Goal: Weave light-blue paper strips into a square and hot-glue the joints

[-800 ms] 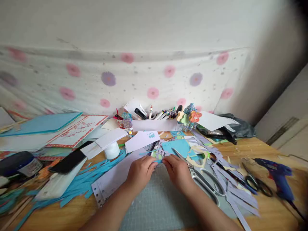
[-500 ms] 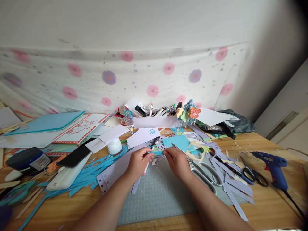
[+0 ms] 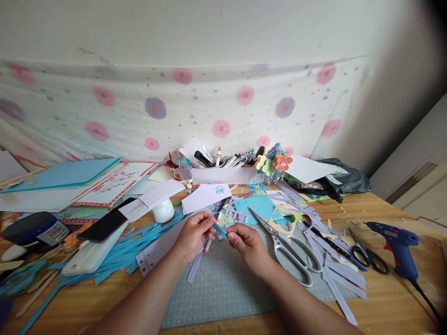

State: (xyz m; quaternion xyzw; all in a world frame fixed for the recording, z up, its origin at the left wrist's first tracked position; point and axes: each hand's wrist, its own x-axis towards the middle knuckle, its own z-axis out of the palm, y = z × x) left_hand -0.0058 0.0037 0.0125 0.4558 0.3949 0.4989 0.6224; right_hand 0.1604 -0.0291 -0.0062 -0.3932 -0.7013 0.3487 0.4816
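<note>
Between my two hands is a short blue paper strip point(image 3: 220, 230), bent into a slight curve. My left hand point(image 3: 196, 233) pinches its upper left end between thumb and fingers. At the lower right end, my right hand point(image 3: 246, 245) grips it with the thumb on top. Both hands are over the back part of the grey cutting mat point(image 3: 223, 288). Large silver scissors point(image 3: 284, 246) lie partly spread just right of my right hand. Small purple and green paper scraps point(image 3: 234, 217) lie behind the strip, and a pen point(image 3: 208, 245) shows beside my left hand.
Blue paper strips point(image 3: 118, 253) and a black phone point(image 3: 106, 221) lie to the left. At right are purple strips point(image 3: 344, 274), black-handled scissors point(image 3: 370, 256) and a blue glue gun point(image 3: 398, 244) with its cord. A pen box point(image 3: 223, 176) stands at the back.
The blue strip went from stretched nearly level to slanted and curved. My hands came closer together, the right one moving left and lower. The silver scissors are more exposed.
</note>
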